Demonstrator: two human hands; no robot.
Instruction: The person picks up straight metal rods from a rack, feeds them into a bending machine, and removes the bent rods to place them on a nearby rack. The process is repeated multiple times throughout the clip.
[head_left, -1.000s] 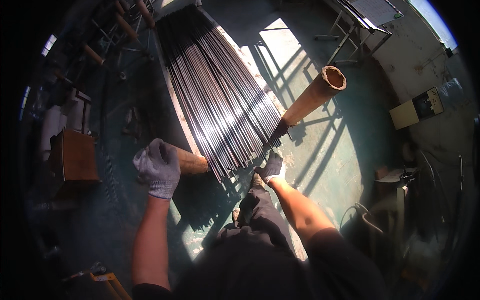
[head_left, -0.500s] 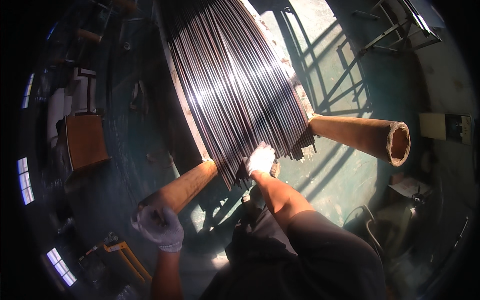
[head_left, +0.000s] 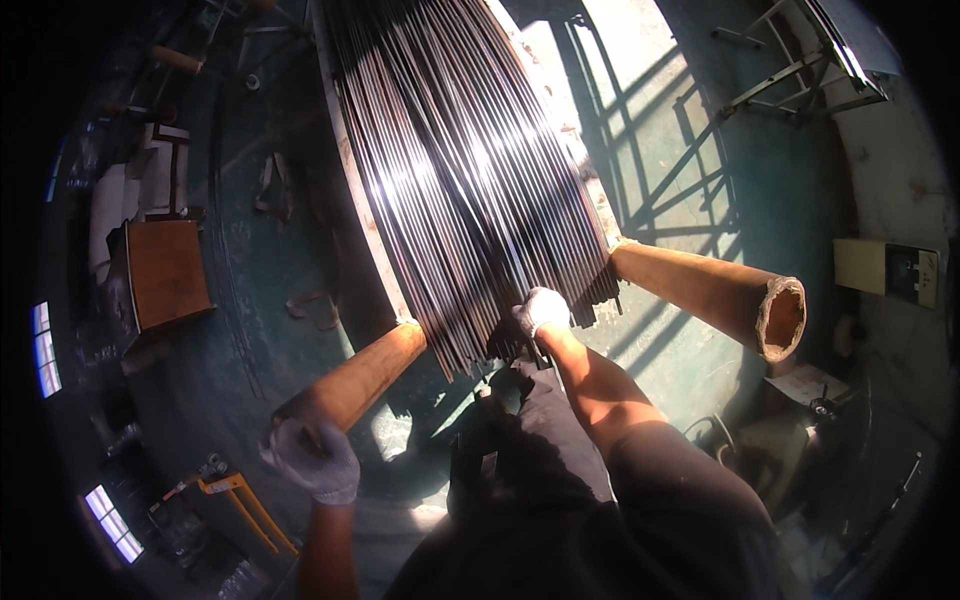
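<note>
Dark, shiny rods [head_left: 460, 170] run from twelve o'clock toward the centre, the gloved right hand [head_left: 545, 310] at their near ends. Toward half past seven, the gloved left hand [head_left: 312, 462] meets a brown tube [head_left: 362, 375]; a second tube [head_left: 705, 285] juts toward three.

The frame's [head_left: 590, 180] far edge and the rods' [head_left: 450, 190] far ends are cut off; off its near left corner, the left hand [head_left: 318, 462] partly hides the tube's [head_left: 362, 378] end.

Brown tubes [head_left: 365, 375] flank the rods [head_left: 480, 180], open above.
</note>
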